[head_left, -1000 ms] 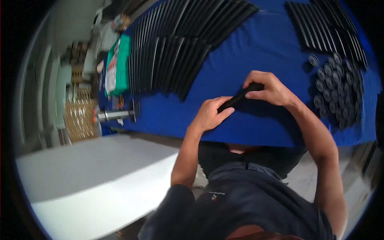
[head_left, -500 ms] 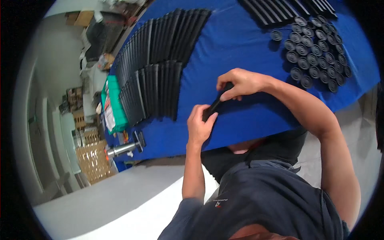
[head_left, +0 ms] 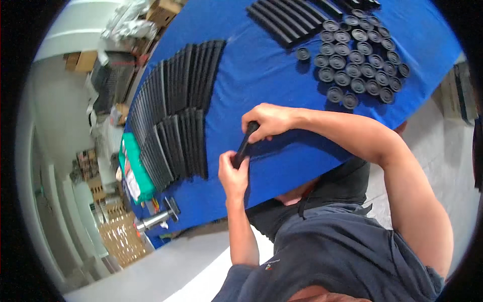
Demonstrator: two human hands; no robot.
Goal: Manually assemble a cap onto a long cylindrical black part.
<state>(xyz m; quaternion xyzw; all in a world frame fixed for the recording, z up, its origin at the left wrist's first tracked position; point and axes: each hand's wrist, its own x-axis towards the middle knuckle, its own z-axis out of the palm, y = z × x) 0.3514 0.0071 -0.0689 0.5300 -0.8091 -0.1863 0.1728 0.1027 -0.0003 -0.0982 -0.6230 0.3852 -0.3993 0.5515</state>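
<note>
A short black tube [head_left: 243,148] is held slanting between my two hands over the blue cloth. My left hand [head_left: 233,175] is wrapped round its nearer end. At the farther end, my right hand [head_left: 266,123] grips the tube with thumb and bent fingers; whether a separate part sits under those fingers is hidden. To the left, long rows of similar black tubes [head_left: 181,80] lie side by side, with a second row [head_left: 186,146] nearer me. Many round black ringed caps [head_left: 353,70] cluster at the far right, and one lone cap [head_left: 303,54] lies just left of them.
More black tubes [head_left: 287,20] lie at the far edge of the blue-covered table [head_left: 271,75]. On the left stand a green bin [head_left: 132,151] with pale contents and a silver cylindrical tool [head_left: 156,220]. Cardboard boxes [head_left: 83,61] and shelving are beyond the table.
The view has turned, so the table's things sit elsewhere in the picture. Both hands still grip the tube, which now looks steeper.
</note>
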